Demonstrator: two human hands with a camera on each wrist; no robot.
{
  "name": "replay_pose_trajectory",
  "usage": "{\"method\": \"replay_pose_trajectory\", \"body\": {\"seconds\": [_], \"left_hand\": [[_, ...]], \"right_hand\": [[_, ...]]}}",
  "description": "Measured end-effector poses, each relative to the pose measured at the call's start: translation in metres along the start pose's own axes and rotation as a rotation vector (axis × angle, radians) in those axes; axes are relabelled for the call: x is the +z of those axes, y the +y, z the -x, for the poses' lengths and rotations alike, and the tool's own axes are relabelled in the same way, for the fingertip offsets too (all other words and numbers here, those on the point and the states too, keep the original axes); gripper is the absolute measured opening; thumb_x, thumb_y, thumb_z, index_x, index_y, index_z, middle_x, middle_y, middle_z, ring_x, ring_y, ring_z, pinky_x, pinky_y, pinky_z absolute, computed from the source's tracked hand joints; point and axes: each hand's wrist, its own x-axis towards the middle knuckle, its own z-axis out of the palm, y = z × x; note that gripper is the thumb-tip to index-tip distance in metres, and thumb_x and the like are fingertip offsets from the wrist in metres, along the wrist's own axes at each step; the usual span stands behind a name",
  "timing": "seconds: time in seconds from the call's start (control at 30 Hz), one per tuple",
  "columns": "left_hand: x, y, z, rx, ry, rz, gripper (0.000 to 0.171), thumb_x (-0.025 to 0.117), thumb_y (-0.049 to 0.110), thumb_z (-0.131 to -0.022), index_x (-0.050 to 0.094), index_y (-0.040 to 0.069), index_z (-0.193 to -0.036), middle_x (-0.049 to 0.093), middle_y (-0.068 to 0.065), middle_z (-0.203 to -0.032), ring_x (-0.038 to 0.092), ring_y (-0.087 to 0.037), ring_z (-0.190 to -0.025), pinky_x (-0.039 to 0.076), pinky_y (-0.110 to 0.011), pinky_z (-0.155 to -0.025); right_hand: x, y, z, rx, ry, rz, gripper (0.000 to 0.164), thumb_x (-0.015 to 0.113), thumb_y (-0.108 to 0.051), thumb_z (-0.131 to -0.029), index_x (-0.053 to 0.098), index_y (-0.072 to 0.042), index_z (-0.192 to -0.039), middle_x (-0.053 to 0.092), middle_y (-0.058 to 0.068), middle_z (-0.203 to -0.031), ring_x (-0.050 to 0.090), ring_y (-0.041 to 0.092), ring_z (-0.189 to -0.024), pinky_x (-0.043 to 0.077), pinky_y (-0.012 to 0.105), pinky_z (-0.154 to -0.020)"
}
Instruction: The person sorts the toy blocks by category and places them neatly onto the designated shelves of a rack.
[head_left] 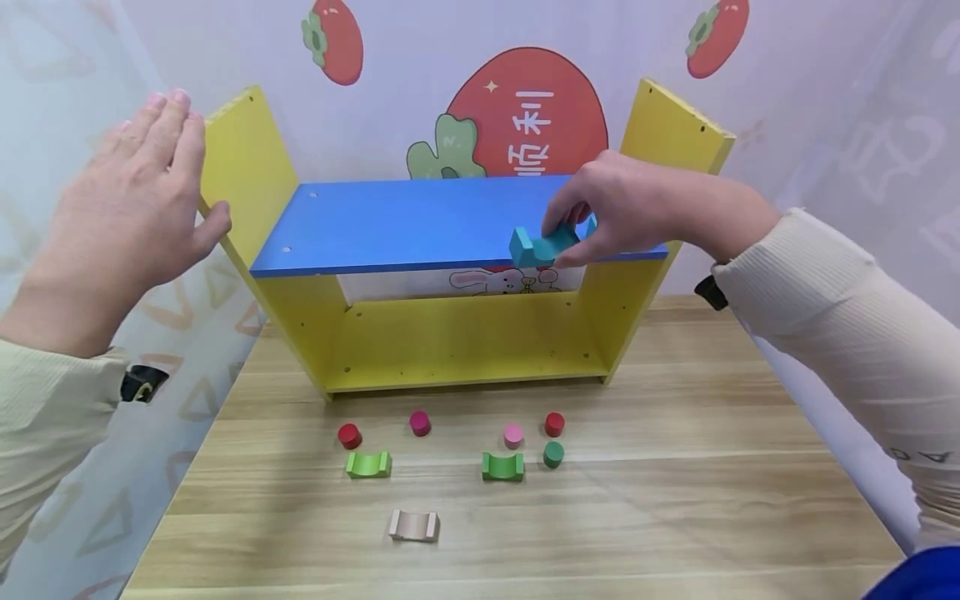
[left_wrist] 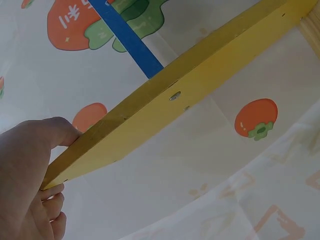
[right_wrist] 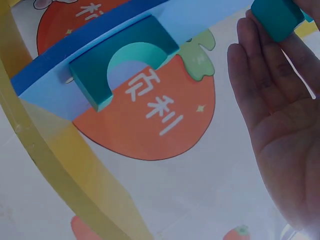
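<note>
working at a wood-grain table point(head_left: 712, 467), a person reaches both arms to a backless yellow shelf unit point(head_left: 465, 337) spanned by a blue shelf board point(head_left: 420, 225). the left hand point(head_left: 131, 200) is at the unit's left side panel point(head_left: 247, 158), fingers straight, thumb on the other side of the edge; how firmly it presses cannot be told. the right hand point(head_left: 626, 204) pinches a notched teal block point(head_left: 525, 250) at the board's front edge, notch upward; whether the block touches the board is unclear. a second teal block point(right_wrist: 95, 70) rests on the board near the right side panel point(head_left: 663, 125). in front of the unit lie a light green block point(head_left: 368, 467), a green block point(head_left: 502, 467) and a tan block point(head_left: 414, 527), with smaller red point(head_left: 349, 436), magenta point(head_left: 420, 422), pink point(head_left: 513, 436) and dark green point(head_left: 553, 454) cylinders. the step in hand looks like a placement: best to keep the held block level, clear of its twin, seat its flat base fully before loosening the fingers, and brace the panel only lightly.
</note>
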Motion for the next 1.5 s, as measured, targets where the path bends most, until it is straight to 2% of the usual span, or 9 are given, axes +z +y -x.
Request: {"method": "replay_pose_trajectory", "body": {"seconds": [0.17,0.4,0.7,1.03,1.5], "left_hand": [[0.000,0.001,0.003,-0.003,0.025,0.002,0.085,0.059,0.018,-0.096,0.016,-0.017,-0.160,0.016,-0.036,-0.171,0.015,-0.048,-0.162,0.012,-0.057,-0.135],[0.001,0.004,0.001,0.027,0.081,-0.015,0.084,0.061,0.016,-0.094,0.021,-0.018,-0.158,0.025,-0.038,-0.167,0.024,-0.050,-0.160,0.016,-0.054,-0.136],[0.004,0.006,0.003,0.016,0.088,-0.013,0.084,0.059,0.018,-0.095,0.019,-0.017,-0.160,0.023,-0.037,-0.169,0.023,-0.050,-0.160,0.017,-0.058,-0.135],[0.002,0.006,0.001,0.001,0.061,-0.024,0.084,0.057,0.019,-0.097,0.015,-0.016,-0.161,0.018,-0.036,-0.171,0.019,-0.049,-0.162,0.016,-0.059,-0.135],[0.003,0.007,0.001,-0.004,0.071,-0.003,0.084,0.059,0.017,-0.095,0.018,-0.017,-0.160,0.021,-0.036,-0.169,0.020,-0.049,-0.161,0.017,-0.059,-0.134]], "right_hand": [[0.000,0.010,-0.010,0.045,-0.001,-0.008,0.043,0.084,-0.036,-0.090,0.078,-0.014,-0.126,0.079,0.007,-0.118,0.074,0.025,-0.108,0.063,0.047,-0.102],[0.003,0.020,-0.020,0.104,-0.021,-0.002,0.047,0.084,-0.038,-0.089,0.076,-0.015,-0.129,0.077,0.007,-0.121,0.072,0.023,-0.108,0.062,0.047,-0.103],[0.013,0.029,-0.028,0.127,-0.038,-0.010,0.046,0.083,-0.039,-0.090,0.076,-0.015,-0.129,0.078,0.008,-0.121,0.073,0.024,-0.106,0.063,0.049,-0.103],[0.017,0.037,-0.029,0.150,-0.040,-0.010,0.046,0.082,-0.039,-0.091,0.076,-0.016,-0.129,0.078,0.008,-0.121,0.072,0.024,-0.106,0.062,0.050,-0.103],[0.020,0.039,-0.031,0.133,-0.042,-0.020,0.048,0.083,-0.039,-0.091,0.076,-0.015,-0.131,0.078,0.009,-0.124,0.074,0.025,-0.107,0.062,0.051,-0.103]]}}
